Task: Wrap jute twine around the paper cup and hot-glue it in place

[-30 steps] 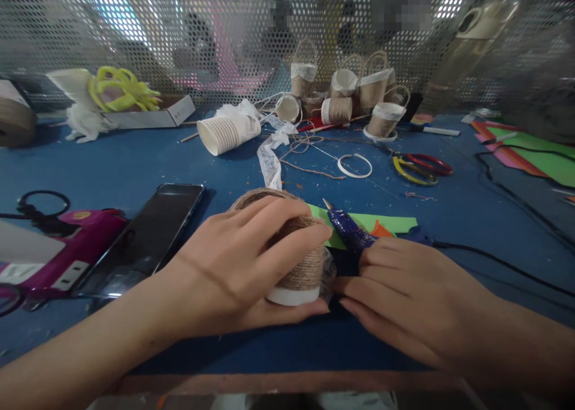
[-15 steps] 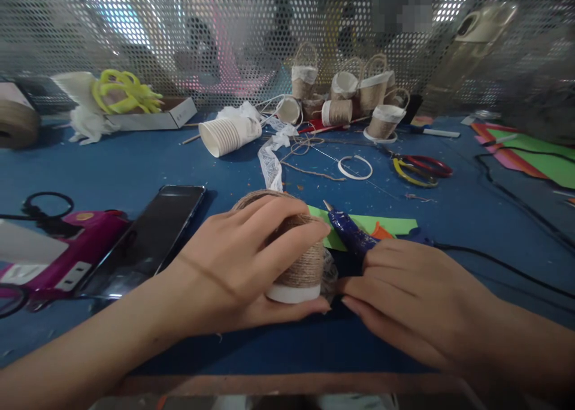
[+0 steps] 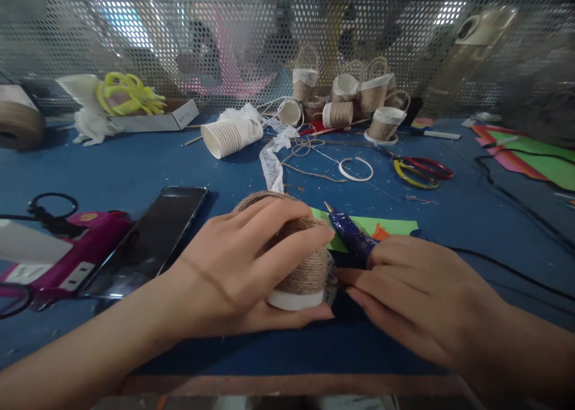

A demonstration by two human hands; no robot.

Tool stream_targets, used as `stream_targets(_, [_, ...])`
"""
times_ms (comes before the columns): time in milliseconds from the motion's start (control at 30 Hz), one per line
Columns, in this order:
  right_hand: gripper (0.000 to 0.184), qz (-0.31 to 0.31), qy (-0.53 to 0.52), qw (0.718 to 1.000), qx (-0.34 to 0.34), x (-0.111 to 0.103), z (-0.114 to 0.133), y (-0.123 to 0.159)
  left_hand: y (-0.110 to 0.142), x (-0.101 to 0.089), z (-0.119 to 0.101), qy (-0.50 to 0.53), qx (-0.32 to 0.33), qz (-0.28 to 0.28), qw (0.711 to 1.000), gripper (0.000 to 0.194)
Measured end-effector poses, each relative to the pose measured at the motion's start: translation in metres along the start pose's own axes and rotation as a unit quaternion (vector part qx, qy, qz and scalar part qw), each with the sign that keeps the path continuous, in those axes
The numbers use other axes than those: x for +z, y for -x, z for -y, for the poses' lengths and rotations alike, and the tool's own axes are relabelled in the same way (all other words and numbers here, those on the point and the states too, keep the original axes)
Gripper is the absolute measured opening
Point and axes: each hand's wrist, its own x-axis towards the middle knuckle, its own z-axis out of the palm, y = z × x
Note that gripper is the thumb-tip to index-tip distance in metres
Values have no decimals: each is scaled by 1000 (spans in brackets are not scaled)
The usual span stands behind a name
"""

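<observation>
My left hand (image 3: pixel 238 266) is wrapped around a twine-covered paper cup (image 3: pixel 308 272), which lies tilted with its white rim toward me. Beige twine forms a loop at its far side, partly behind my fingers. My right hand (image 3: pixel 417 296) is closed, thumb and forefinger pinching a piece of white lace (image 3: pixel 331 272) at the cup's right side. Just beyond the right knuckles lies a blue glue gun (image 3: pixel 353 233), nozzle pointing away from me; its rear is hidden by the hand. Under it are green paper (image 3: pixel 395 225) and an orange scrap (image 3: pixel 380 233).
A phone (image 3: pixel 157 230) and a magenta power strip (image 3: pixel 96 236) lie left. Behind are stacked paper cups (image 3: pixel 224 137), a lace strip (image 3: pixel 271 164), scissors (image 3: pixel 417 173), a white ring (image 3: pixel 356 169) and several small twine baskets (image 3: pixel 387 123). A black cord (image 3: pixel 507 266) crosses the right side.
The cup and my left hand have shifted very slightly right and toward me. Both hands keep the same hold.
</observation>
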Motion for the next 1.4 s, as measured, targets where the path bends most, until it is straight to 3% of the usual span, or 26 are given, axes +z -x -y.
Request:
stream_targets(500, [23, -2, 43, 999, -6, -3, -3, 4, 1, -5, 0, 17, 26, -31, 999, 61])
stream_targets(733, [20, 3, 35, 999, 29, -1, -4, 2, 1, -5, -1, 11, 12, -28, 999, 57])
stream_targets(1067, [15, -40, 14, 996, 78, -3, 0, 7, 0, -4, -1, 12, 14, -26, 999, 59])
stream_targets(1400, [14, -45, 14, 996, 82, -4, 2, 7, 1, -3, 0, 14, 14, -30, 999, 60])
